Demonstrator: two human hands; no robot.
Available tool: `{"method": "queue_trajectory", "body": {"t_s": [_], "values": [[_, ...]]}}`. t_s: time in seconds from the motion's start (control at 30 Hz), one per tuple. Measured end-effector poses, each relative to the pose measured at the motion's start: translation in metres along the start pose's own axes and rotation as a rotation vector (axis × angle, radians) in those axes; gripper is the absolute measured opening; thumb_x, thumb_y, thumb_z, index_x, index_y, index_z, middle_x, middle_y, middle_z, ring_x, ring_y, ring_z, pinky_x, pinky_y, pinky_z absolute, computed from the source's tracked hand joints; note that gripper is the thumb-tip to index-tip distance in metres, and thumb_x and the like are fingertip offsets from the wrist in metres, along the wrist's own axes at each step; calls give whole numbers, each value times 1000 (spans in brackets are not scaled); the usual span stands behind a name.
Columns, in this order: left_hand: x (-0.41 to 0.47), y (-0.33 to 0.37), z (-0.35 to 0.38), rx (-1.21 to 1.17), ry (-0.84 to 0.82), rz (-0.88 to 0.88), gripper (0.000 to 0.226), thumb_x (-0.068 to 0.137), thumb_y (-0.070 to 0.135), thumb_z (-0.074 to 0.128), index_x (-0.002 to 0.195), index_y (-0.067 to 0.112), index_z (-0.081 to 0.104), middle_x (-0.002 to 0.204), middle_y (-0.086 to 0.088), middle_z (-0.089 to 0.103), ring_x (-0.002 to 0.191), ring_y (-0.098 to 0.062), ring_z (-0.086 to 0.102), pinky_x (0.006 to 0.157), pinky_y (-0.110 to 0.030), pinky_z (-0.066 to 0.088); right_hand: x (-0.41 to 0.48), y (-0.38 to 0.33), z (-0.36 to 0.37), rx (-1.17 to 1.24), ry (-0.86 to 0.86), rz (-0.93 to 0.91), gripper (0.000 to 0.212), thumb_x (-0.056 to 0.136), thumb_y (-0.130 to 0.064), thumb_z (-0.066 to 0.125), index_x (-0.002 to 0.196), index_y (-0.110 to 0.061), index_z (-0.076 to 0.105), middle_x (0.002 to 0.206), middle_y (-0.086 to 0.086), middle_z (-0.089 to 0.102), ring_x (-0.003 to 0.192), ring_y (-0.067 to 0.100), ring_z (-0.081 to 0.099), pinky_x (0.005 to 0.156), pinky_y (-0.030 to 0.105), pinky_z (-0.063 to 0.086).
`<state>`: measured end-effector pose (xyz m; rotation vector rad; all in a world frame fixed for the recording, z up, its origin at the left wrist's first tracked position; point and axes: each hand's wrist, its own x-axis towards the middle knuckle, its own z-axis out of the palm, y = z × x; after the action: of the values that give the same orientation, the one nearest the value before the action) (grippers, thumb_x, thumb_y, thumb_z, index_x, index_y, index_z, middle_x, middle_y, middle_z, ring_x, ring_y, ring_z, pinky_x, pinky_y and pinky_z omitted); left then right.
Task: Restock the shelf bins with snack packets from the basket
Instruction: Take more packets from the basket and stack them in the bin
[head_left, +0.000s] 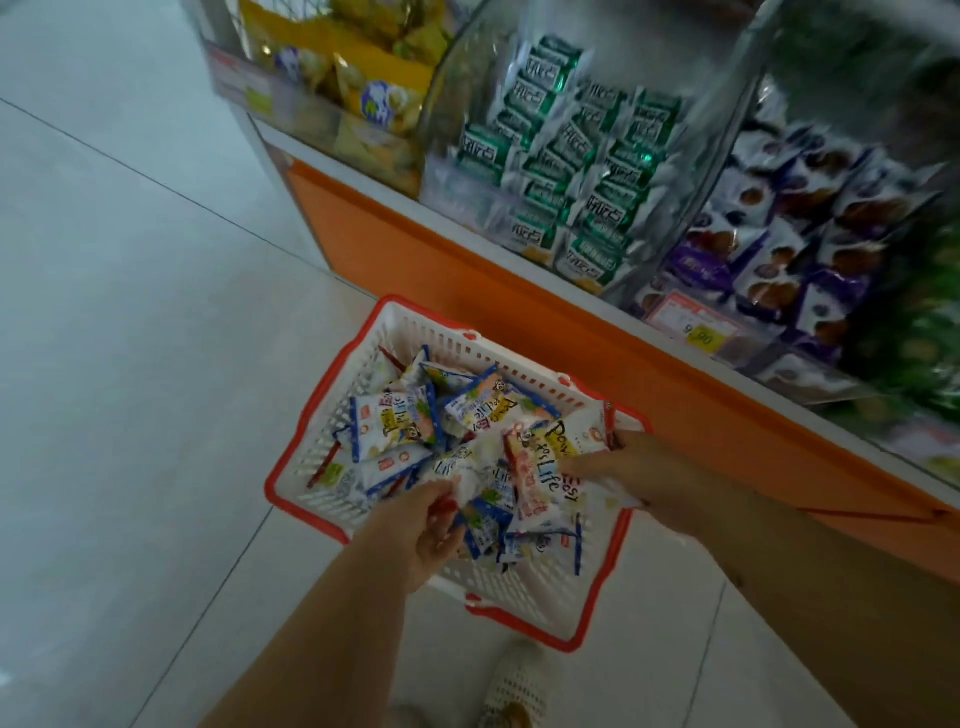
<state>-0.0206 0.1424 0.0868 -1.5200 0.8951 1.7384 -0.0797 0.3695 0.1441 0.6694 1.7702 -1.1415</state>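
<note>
A white basket with a red rim (374, 332) stands on the floor and holds several white and blue snack packets (389, 426). Both my hands are down inside it. My left hand (431, 525) is closed on a bunch of packets at the near middle of the pile. My right hand (639, 473) grips more packets at the basket's right side. Above and behind stand clear shelf bins: one with green and white packets (571, 171), one with purple packets (789, 260), one with yellow packets (374, 93).
The shelf has an orange base (519, 312) that runs diagonally just behind the basket. A price tag (691, 325) hangs on the purple bin's front. Pale tiled floor (130, 312) spreads to the left. My shoe (514, 686) is right below the basket.
</note>
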Motion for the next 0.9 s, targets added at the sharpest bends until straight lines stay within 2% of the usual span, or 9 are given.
{"method": "queue_trajectory", "body": {"t_s": [0.1, 0.2, 0.33, 0.4, 0.5, 0.63, 0.7, 0.77, 0.9], "values": [[-49, 28, 6, 201, -60, 246, 17, 87, 11, 70, 99, 5, 59, 69, -9, 63, 52, -16, 56, 56, -29, 49, -55, -37, -4, 312, -72, 24, 47, 66, -36, 86, 106, -22, 66, 153, -3, 40, 132, 21, 48, 85, 38, 51], [-108, 54, 25, 349, -60, 580, 49, 80, 6, 76, 120, 18, 50, 99, -10, 65, 80, -28, 65, 62, -37, 56, -111, -81, -11, 569, -138, -56, 53, 67, -29, 84, 116, -21, 65, 156, -3, 34, 140, 25, 39, 92, 45, 53], [-195, 78, 53, 446, -178, 874, 59, 81, -5, 72, 124, 22, 42, 101, -4, 57, 86, -21, 61, 77, -37, 57, -172, -136, -19, 634, -170, -166, 41, 73, -22, 76, 113, -13, 68, 131, -6, 56, 121, 22, 55, 90, 49, 54], [-229, 90, 62, 473, -238, 888, 59, 81, -3, 73, 128, 19, 44, 96, 1, 58, 80, -16, 64, 77, -36, 58, -192, -156, -24, 659, -170, -221, 38, 73, -19, 77, 109, -9, 72, 117, 0, 69, 104, 24, 66, 96, 50, 52], [-272, 104, 71, 481, -325, 833, 53, 82, -3, 72, 125, 17, 48, 111, -5, 63, 92, -26, 71, 75, -36, 61, -214, -181, -32, 631, -203, -302, 40, 68, -21, 76, 106, -10, 73, 118, 8, 71, 107, 30, 68, 96, 48, 53], [-317, 127, 67, 575, -410, 767, 53, 68, 6, 77, 116, 13, 55, 102, -6, 68, 97, -26, 70, 95, -50, 52, -246, -202, -41, 613, -212, -406, 40, 74, -12, 70, 112, -2, 65, 112, 16, 72, 102, 30, 71, 94, 44, 54], [-333, 141, 61, 714, -422, 774, 53, 65, 24, 75, 115, 16, 59, 99, -2, 74, 96, -21, 72, 99, -49, 49, -262, -211, -43, 525, -182, -475, 15, 82, -4, 65, 98, -7, 64, 91, 7, 78, 79, 15, 75, 76, 29, 59], [-344, 159, 62, 748, -473, 805, 49, 71, 27, 73, 118, 20, 60, 105, 1, 74, 98, -20, 72, 95, -47, 52, -274, -221, -46, 473, -145, -521, 15, 89, 1, 58, 85, -13, 58, 61, -6, 73, 54, 3, 69, 51, 16, 54], [-362, 206, 78, 804, -631, 844, 54, 80, 23, 73, 131, 28, 55, 122, -3, 69, 110, -24, 67, 95, -46, 51, -283, -255, -54, 387, -118, -605, 12, 84, -5, 64, 92, -14, 61, 84, -1, 78, 79, 14, 75, 62, 19, 59]]}}
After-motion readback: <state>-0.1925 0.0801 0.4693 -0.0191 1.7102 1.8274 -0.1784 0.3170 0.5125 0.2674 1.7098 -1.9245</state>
